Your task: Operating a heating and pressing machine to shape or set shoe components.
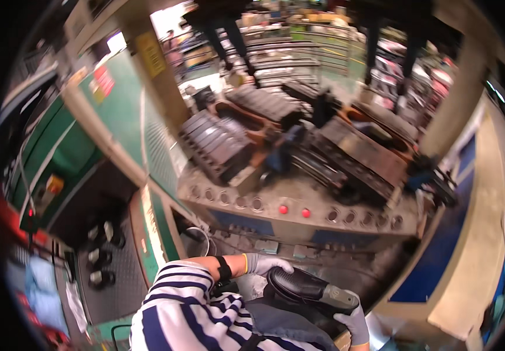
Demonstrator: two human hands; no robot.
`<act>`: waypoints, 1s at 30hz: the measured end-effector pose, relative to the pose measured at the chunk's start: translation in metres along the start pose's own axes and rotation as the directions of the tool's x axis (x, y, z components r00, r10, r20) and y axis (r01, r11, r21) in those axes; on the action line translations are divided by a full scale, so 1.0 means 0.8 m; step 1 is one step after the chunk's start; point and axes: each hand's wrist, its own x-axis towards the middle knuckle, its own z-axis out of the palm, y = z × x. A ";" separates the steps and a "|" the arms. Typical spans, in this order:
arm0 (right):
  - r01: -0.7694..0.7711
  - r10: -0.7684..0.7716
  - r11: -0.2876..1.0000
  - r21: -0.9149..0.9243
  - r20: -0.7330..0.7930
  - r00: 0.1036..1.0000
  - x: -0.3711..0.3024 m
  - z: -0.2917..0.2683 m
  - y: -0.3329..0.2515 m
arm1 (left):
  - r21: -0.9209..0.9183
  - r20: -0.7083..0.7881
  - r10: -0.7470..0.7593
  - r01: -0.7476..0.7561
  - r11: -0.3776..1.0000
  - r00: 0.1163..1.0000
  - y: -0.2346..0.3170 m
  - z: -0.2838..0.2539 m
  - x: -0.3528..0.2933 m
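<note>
Low in front of me I hold a black shoe (296,284) with a grey-green, last-like block (339,296) at its right end. My left hand (269,264), in a pale glove with a yellow cuff, is closed over the shoe's left end. My right hand (355,320), gloved the same way, grips the block's end from below, and its fingers are partly hidden. The shoe lies tilted, its ridged black surface facing up. Beneath it is a dark apron (287,324) over my lap.
Ahead stands a moulding machine with heavy metal moulds (214,143) (360,149) and a button panel (290,205) with two red buttons. At left, dark shoe-like pieces (100,257) rest on a black mat (109,292). A beige and blue housing (457,234) rises at right.
</note>
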 end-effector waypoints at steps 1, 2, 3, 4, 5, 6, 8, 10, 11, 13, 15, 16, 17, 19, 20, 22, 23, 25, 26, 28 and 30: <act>-0.011 0.012 1.000 -0.026 0.051 0.999 0.043 0.013 -0.010 | -0.041 -0.039 0.137 -0.139 0.990 0.990 0.011 -0.008 -0.029; -0.021 0.026 0.999 -0.050 0.098 0.995 0.081 0.026 -0.020 | -0.074 -0.086 0.264 -0.271 0.960 0.961 0.017 -0.015 -0.055; -0.048 0.051 0.999 -0.021 0.154 0.987 0.117 0.050 -0.036 | -0.114 -0.206 0.370 -0.398 0.910 0.906 0.014 -0.038 -0.076; -0.025 0.015 0.999 0.045 0.212 0.977 0.146 0.092 -0.065 | -0.211 -0.188 0.417 -0.451 0.867 0.889 0.024 -0.063 -0.092; -0.087 0.031 0.978 0.189 0.282 0.959 0.173 0.116 -0.062 | -0.318 0.060 0.515 -0.473 0.822 0.855 0.020 -0.082 -0.111; -0.140 0.026 0.934 0.330 0.327 0.945 0.209 0.134 -0.053 | -0.404 0.313 0.586 -0.454 0.794 0.747 0.029 -0.097 -0.130; -0.270 0.108 0.835 0.480 0.338 0.935 0.279 0.148 -0.021 | -0.378 -0.128 0.751 -0.732 0.567 0.648 0.038 -0.104 -0.163; -0.119 0.054 0.899 0.421 0.163 0.985 0.322 0.211 -0.054 | 0.163 -0.555 0.797 -0.908 0.386 0.239 0.035 -0.127 -0.199; -0.259 0.199 0.747 0.613 0.166 0.966 0.352 0.238 -0.078 | 0.753 -0.528 0.837 -0.534 0.384 -0.143 0.009 -0.177 -0.217; -0.366 0.177 0.657 0.660 0.337 0.925 0.418 0.287 -0.129 | 0.788 -0.588 0.552 -0.265 0.556 -0.591 -0.073 -0.281 -0.250; -0.172 0.020 0.858 0.485 0.302 0.953 0.498 0.324 -0.167 | 0.651 -0.559 0.279 -0.204 0.732 -0.781 -0.121 -0.336 -0.279; -0.187 0.108 0.879 0.439 0.199 0.974 0.527 0.350 -0.197 | 0.560 -0.580 0.138 -0.270 0.783 -0.803 -0.127 -0.339 -0.291; -0.178 0.036 0.884 0.432 0.317 0.948 0.573 0.357 -0.204 | 0.451 -0.525 0.123 -0.153 0.879 -0.842 -0.149 -0.351 -0.301; -0.173 0.058 0.917 0.361 0.307 0.950 0.638 0.415 -0.215 | 0.129 -0.473 0.118 0.064 0.990 -0.873 -0.222 -0.371 -0.311; -0.121 0.056 0.943 0.309 0.211 0.976 0.679 0.413 -0.221 | 0.147 -0.504 0.149 0.085 0.985 -0.851 -0.204 -0.372 -0.288; -0.127 0.083 0.960 0.249 0.181 0.980 0.750 0.428 -0.226 | 0.068 -0.490 0.326 0.337 0.939 -0.809 -0.178 -0.356 -0.262; -0.157 0.116 0.953 0.257 0.168 0.979 0.789 0.442 -0.218 | 0.055 -0.552 0.267 0.285 0.957 -0.790 -0.177 -0.358 -0.265; -0.101 0.086 0.966 0.239 0.074 0.994 0.812 0.486 -0.201 | 0.002 -0.557 0.242 0.290 0.957 -0.795 -0.180 -0.350 -0.266; -0.044 0.034 0.964 0.262 0.046 0.998 0.837 0.489 -0.194 | -0.018 -0.559 0.241 0.302 0.953 -0.794 -0.167 -0.350 -0.262; -0.030 0.028 0.974 0.224 0.016 0.999 0.852 0.523 -0.172 | -0.065 -0.584 0.196 0.286 0.956 -0.788 -0.174 -0.344 -0.270; 0.091 -0.093 0.980 0.179 0.006 0.996 0.881 0.535 -0.158 | -0.065 -0.601 0.190 0.284 0.957 -0.777 -0.172 -0.341 -0.270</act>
